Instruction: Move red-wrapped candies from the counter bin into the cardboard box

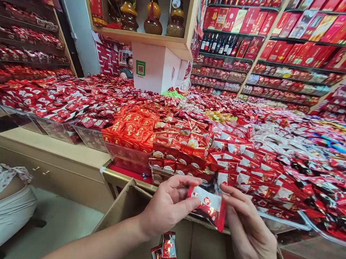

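Over an open cardboard box [119,208], a small red and white snack packet [207,202] is held at a tilt. My left hand [169,204] pinches its left end between thumb and fingers. At the packet's right edge, the bent fingertips of my right hand [247,223] close on it, the thumb partly behind. Below my wrists, a few similar red and white packets [168,247] lie in the box. Just beyond my hands, a clear bin [164,173] holds upright rows of red packets [189,154] with "DURIAN" lettering.
Clear bins of red wrapped sweets cover the counter, with orange-red packets [131,126] at centre left. Right of my hands is a clear bin rim [286,219]. A seated person in white trousers [12,209] is at left. Shelves [243,32] of boxes and bottles stand behind.
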Tool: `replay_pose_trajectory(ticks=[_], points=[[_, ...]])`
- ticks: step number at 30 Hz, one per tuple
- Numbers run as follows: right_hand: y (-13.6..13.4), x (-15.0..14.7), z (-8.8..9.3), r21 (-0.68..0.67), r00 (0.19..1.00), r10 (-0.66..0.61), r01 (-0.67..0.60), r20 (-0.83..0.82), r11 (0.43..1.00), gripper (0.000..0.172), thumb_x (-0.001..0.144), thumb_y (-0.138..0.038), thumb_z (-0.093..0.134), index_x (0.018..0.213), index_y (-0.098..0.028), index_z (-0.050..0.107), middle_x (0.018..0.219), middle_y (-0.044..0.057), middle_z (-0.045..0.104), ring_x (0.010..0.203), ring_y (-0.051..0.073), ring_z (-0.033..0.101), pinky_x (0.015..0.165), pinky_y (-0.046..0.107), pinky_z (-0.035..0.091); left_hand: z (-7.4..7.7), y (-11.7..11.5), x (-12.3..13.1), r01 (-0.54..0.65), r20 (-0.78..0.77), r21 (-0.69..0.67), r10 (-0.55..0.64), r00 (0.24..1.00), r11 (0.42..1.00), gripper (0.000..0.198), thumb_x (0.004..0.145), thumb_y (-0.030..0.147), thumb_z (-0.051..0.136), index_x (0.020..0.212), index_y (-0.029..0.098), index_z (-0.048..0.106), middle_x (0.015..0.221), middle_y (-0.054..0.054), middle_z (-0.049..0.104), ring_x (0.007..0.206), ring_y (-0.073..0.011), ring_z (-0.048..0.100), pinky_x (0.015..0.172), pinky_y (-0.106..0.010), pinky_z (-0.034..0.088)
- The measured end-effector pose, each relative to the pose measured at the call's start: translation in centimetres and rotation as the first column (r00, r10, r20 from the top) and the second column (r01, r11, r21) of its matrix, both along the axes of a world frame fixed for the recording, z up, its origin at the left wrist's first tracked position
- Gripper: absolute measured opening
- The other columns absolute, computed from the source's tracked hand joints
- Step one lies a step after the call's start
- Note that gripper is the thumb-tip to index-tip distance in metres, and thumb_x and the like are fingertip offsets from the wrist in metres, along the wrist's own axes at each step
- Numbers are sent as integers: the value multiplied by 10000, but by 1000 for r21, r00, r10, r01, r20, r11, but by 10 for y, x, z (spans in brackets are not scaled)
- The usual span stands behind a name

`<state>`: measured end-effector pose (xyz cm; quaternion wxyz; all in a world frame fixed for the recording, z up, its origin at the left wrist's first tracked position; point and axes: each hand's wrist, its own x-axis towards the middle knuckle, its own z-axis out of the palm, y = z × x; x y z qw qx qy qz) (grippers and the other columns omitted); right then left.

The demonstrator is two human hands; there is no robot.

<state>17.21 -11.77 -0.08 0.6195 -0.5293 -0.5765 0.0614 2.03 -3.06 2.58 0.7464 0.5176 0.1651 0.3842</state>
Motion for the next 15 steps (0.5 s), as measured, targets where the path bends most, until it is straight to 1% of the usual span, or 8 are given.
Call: replay_pose_trajectory(ticks=[1, 3, 5, 7, 9, 10, 13, 15], points=[[0, -2, 0, -33, 997, 12, -15, -71, 999, 274, 811, -132, 492, 1039, -258, 576, 1104, 82, 585, 1008, 211, 558, 833, 365, 481, 0, -1, 1, -16, -16, 2, 16, 1000, 1000, 265, 714, 155, 675, 961, 166, 579, 869, -40, 672, 751, -142, 626, 706, -260, 487], [1, -4, 1, -82, 962, 92, -116, -258, 990, 356, 810, -178, 520, 1151, -264, 471, 1132, 101, 582, 961, 208, 592, 773, 356, 522, -1, -3, 3, -50, -16, 7, 50, 999, 999, 271, 731, 139, 653, 983, 167, 558, 862, -33, 662, 757, -135, 620, 713, -251, 487], [3, -5, 2, -105, 888, 180, -245, -423, 964, 443, 776, -195, 580, 1177, -282, 412, 1143, 109, 570, 879, 203, 628, 672, 327, 559, -3, -3, 3, -94, 17, 13, 94, 995, 995, 281, 727, 116, 649, 976, 189, 539, 947, -30, 636, 819, -136, 607, 742, -248, 482], [5, -5, 3, -140, 838, 179, -288, -516, 947, 466, 753, -194, 613, 1164, -280, 411, 1069, 97, 600, 815, 193, 646, 627, 309, 569, -5, -3, 2, -112, 35, 17, 111, 993, 994, 331, 721, 102, 651, 1000, 215, 515, 1026, -28, 604, 893, -145, 586, 776, -255, 473], [7, -5, 4, -174, 831, 149, -282, -536, 944, 415, 752, -201, 616, 1127, -256, 448, 967, 82, 637, 761, 181, 655, 603, 289, 570, -7, -3, 1, -44, -2, 15, 44, 999, 999, 410, 709, 92, 661, 1055, 230, 489, 1038, -30, 595, 917, -155, 579, 789, -266, 467], [6, -5, 5, -180, 836, 140, -272, -531, 945, 395, 744, -206, 624, 1105, -245, 468, 937, 80, 650, 748, 181, 657, 600, 287, 571, -7, -3, 0, 12, -34, 6, -12, 999, 1000, 420, 712, 93, 658, 1068, 230, 484, 1001, -28, 605, 881, -149, 588, 772, -266, 470], [4, -5, 7, -167, 860, 109, -218, -499, 962, 352, 709, -231, 661, 1035, -228, 530, 882, 79, 678, 719, 187, 662, 584, 277, 572, -8, -3, -1, 151, -111, -42, -154, 982, 988, 375, 728, 106, 643, 1054, 220, 498, 825, 9, 620, 703, -102, 587, 686, -249, 480], [3, -7, 6, -155, 873, 81, -176, -482, 972, 310, 696, -250, 673, 986, -221, 568, 818, 69, 688, 673, 182, 662, 564, 264, 570, -7, -3, -2, 179, -127, -42, -183, 975, 983, 348, 744, 131, 631, 1050, 232, 501, 778, 28, 604, 656, -83, 563, 655, -234, 475]])
